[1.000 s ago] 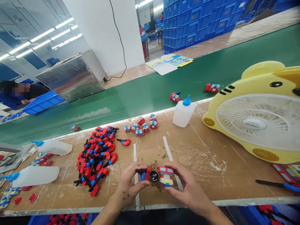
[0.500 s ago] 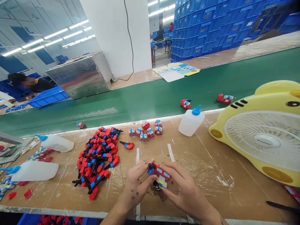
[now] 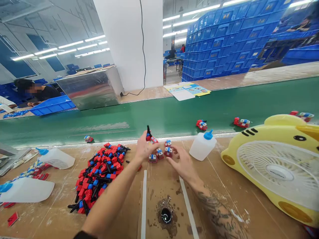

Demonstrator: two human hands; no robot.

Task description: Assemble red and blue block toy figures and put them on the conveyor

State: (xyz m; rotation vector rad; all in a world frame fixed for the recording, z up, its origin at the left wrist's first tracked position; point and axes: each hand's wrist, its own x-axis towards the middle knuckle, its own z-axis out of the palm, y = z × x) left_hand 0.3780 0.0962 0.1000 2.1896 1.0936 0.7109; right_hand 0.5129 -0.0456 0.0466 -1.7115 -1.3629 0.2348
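Pinching a red/blue toy piece [image 3: 150, 136], black stem upright, left hand [image 3: 143, 147] sits nearer the small toy cluster [image 3: 161, 152] than the loose-fingered, empty right hand [image 3: 181, 162].

The white markings on the stacked blue crates [image 3: 219, 43] are too small to read.

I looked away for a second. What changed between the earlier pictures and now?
Both hands moved from the near table edge out to the small toys by the belt. The left hand holds a red-blue piece up; the right hand let its toy go. The parts pile, bottle and fan stayed.
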